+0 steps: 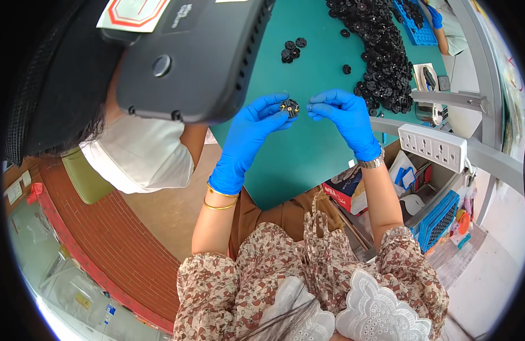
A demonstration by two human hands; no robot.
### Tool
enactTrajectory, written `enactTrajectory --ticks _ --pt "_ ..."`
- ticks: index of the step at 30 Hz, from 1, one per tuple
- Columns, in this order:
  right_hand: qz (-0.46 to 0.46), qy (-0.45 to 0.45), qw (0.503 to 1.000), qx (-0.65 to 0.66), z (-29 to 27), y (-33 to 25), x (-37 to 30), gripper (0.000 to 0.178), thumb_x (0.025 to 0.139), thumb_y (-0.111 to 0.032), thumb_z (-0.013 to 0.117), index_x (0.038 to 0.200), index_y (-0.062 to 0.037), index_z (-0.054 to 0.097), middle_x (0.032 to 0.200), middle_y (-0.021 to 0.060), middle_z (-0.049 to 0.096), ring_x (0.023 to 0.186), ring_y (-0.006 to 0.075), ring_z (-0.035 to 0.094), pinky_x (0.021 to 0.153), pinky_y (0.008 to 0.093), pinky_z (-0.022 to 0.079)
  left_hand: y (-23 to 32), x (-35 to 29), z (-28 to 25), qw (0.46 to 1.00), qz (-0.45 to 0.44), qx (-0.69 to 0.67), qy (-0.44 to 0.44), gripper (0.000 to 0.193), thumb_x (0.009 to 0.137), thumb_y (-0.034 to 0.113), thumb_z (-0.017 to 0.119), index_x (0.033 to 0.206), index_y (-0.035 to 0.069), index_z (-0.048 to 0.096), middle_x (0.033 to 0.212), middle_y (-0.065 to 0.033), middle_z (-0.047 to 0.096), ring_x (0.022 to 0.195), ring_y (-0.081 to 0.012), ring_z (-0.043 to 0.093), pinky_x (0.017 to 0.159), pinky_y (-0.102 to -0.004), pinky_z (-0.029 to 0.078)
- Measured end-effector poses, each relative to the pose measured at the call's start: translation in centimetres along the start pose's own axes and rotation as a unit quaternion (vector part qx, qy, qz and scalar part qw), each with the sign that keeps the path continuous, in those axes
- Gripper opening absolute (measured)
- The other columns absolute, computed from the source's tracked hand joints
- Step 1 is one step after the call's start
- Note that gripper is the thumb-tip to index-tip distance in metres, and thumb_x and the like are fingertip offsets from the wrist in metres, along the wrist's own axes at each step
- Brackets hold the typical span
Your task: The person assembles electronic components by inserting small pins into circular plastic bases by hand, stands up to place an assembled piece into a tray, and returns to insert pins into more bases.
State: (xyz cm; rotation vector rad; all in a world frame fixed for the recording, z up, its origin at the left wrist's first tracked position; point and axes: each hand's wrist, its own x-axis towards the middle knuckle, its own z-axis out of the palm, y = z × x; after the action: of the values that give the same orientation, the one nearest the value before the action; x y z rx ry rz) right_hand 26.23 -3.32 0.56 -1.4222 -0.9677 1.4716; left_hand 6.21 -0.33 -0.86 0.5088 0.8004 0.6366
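Observation:
My left hand [246, 131], in a blue glove, grips a small round black part [290, 108] with yellowish metal bits on its face. A thin wire-like tip sticks up beside it. To the right, apart from that part, my gloved right hand [346, 117] is closed in a pinch; whatever is between its fingertips is too small to make out. Both hands are above the green tabletop [296, 156]. A large heap of similar black round parts [386, 54] lies beyond my right hand. A few loose black parts [291, 53] rest farther off, ahead of my left hand.
A person in a white top [140, 150] stands close at my left, with a dark device [188, 62] overhead. At far right another worker's gloved hand [435, 18] is by a blue tray [419, 31]. A power strip [432, 148] and grey frame edge the table's right side, above an open drawer [365, 250].

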Motion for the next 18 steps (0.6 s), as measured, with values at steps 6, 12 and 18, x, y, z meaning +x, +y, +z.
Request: enactTrajectory --ticks 6,12,18 --pt "-0.028 -0.073 0.988 -0.134 0.2 -0.9 0.9 0.015 0.081 -0.007 0.062 0.093 0.0013 0.064 0.081 0.0039 0.063 0.069 0.0082 0.057 0.064 0.0211 0.047 0.3 0.2 -0.1 0.999 0.001 0.032 -0.018 0.037 0.082 0.006 0.060 0.116 -0.002 0.050 0.106 -0.0119 0.058 0.094 -0.0154 0.057 0.081 -0.0248 0.048" --pt "-0.032 -0.065 0.985 -0.154 0.7 -1.3 1.2 0.015 0.082 -0.008 0.060 0.094 -0.0003 0.064 0.082 0.0033 0.063 0.069 0.0075 0.056 0.064 0.0218 0.047 0.3 0.3 -0.3 1.000 0.007 0.006 -0.018 0.034 0.083 0.005 0.059 0.115 -0.004 0.051 0.105 -0.0124 0.059 0.093 -0.0156 0.059 0.081 -0.0242 0.049" --pt "-0.072 -0.035 0.983 -0.167 0.3 -1.6 1.3 0.014 0.082 -0.008 0.060 0.093 -0.0004 0.063 0.079 0.0034 0.063 0.068 0.0087 0.057 0.065 0.0217 0.047 0.4 0.5 -0.5 0.998 0.050 0.024 -0.008 0.034 0.083 0.005 0.058 0.115 -0.004 0.052 0.105 -0.0114 0.059 0.091 -0.0144 0.059 0.080 -0.0233 0.048"
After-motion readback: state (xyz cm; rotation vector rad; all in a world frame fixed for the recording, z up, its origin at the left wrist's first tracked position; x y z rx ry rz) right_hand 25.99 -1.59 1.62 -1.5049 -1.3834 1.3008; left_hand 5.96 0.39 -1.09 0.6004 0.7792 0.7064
